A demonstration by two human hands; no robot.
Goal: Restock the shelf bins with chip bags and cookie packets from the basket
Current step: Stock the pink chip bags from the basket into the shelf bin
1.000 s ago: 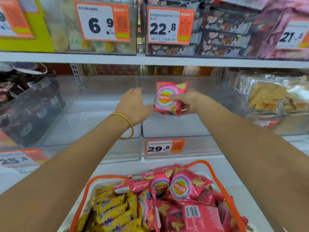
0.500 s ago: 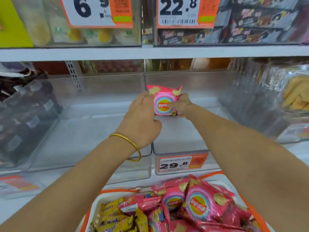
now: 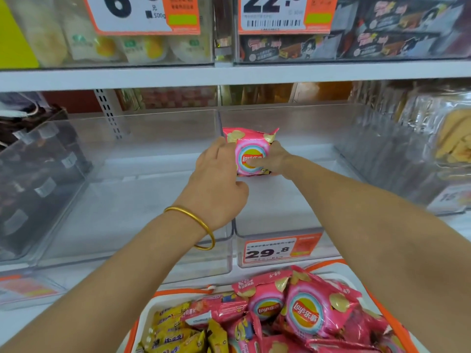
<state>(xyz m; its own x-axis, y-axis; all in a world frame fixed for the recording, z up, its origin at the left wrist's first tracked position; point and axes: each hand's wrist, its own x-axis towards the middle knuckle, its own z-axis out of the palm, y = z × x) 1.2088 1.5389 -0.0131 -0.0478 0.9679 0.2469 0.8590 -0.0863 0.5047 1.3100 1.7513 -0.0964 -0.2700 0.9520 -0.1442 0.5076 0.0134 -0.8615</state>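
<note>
One glossy pink foil bag [image 3: 251, 151], puffy and pillow-shaped with crimped ends and a round logo, stands upright in the bin [image 3: 293, 200]. It sits at the bin's back left corner, its lower seam on the bin floor. The bin is clear hard plastic, box-shaped with rounded corners, and one orange paper tag [image 3: 280, 249] marked 29.8 is fixed to its front.

The right hand [image 3: 276, 159] holds the bag, thumb flat across the logo and fingers hidden behind it. The left hand [image 3: 219, 182] lays fairly straight fingers against the bag's left edge, thumb tucked clear. One smooth gold bangle [image 3: 201, 222] circles that wrist.

A second bin [image 3: 127, 212] of the same plastic adjoins the bin's left wall. Below the bin's front sits one white basket [image 3: 331, 264] with an orange rim, holding at least four pink bags [image 3: 313, 314] and several flat yellow packets [image 3: 173, 335].
</note>
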